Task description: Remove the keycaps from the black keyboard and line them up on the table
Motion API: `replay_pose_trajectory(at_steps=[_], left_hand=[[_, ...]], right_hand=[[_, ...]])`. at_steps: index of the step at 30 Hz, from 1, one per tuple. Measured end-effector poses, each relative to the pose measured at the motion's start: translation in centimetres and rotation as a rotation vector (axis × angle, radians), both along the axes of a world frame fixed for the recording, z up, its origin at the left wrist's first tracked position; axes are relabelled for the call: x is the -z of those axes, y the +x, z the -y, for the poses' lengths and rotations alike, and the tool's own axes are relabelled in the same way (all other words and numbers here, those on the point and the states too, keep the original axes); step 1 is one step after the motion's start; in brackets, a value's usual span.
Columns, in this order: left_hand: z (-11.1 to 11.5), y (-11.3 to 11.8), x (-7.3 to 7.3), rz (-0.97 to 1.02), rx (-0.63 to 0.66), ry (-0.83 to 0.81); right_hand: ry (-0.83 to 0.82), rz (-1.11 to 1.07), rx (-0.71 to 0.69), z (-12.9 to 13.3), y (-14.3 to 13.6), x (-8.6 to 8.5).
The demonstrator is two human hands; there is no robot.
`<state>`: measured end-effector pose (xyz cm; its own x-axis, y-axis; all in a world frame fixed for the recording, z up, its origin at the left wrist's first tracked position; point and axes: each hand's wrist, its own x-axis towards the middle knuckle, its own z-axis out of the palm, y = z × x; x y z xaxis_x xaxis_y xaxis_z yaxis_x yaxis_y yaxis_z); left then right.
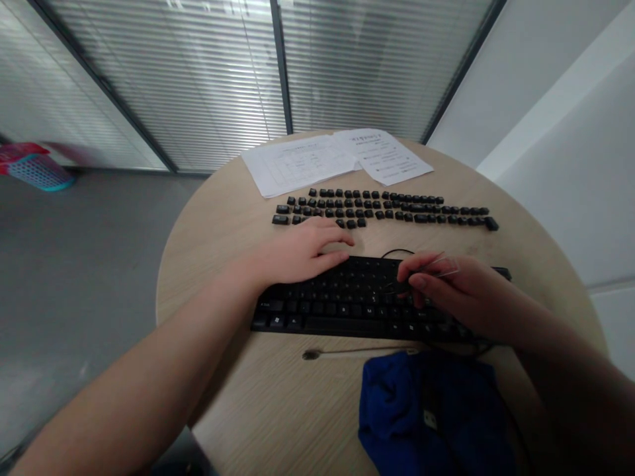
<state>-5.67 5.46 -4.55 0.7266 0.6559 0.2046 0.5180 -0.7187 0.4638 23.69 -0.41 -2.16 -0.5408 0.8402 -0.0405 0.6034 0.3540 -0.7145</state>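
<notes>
A black keyboard [347, 324] lies across the table in front of me; its lower rows have keycaps, while bare key positions show higher up. Over its right half, my right hand [441, 284] is closed on a wire keycap puller [436, 264], whose thin wire loops point left, just above the keys. My left hand [312, 248] rests over the keyboard's upper left edge with its fingers spread and nothing seen in them. Beyond its fingertips, loose black keycaps [350, 213] stand in rows; the hand hides some of them.
Printed papers [302, 165] lie at the table's far edge. Nearer me are a thin brush-like stick [357, 350] with a dark tip and a blue cloth [397, 403] with a cable and USB plug [429, 419] on it. A red and blue basket [42, 170] stands on the floor, left.
</notes>
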Motion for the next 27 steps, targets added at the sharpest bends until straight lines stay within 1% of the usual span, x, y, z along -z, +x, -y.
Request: replay_pose_trajectory(at_steps=[4, 9, 16, 24, 27], left_hand=[[0.2, 0.7, 1.3, -0.125, 0.052, 0.027], [0.3, 1.4, 2.3, -0.27, 0.029, 0.064], [0.5, 2.0, 2.9, -0.346, -0.007, 0.132], [0.6, 2.1, 3.0, -0.363, -0.023, 0.145], [0.7, 2.2, 3.0, -0.376, -0.025, 0.144]], right_hand=[[0.039, 0.05, -0.007, 0.3, -0.2, -0.2], [0.106, 0.094, -0.025, 0.7, -0.5, -0.7], [0.14, 0.119, -0.044, 0.8, -0.6, -1.2], [0.141, 0.133, -0.06, 1.1, -1.0, -1.4], [0.18, 0.151, -0.068, 1.3, -1.1, -1.6]])
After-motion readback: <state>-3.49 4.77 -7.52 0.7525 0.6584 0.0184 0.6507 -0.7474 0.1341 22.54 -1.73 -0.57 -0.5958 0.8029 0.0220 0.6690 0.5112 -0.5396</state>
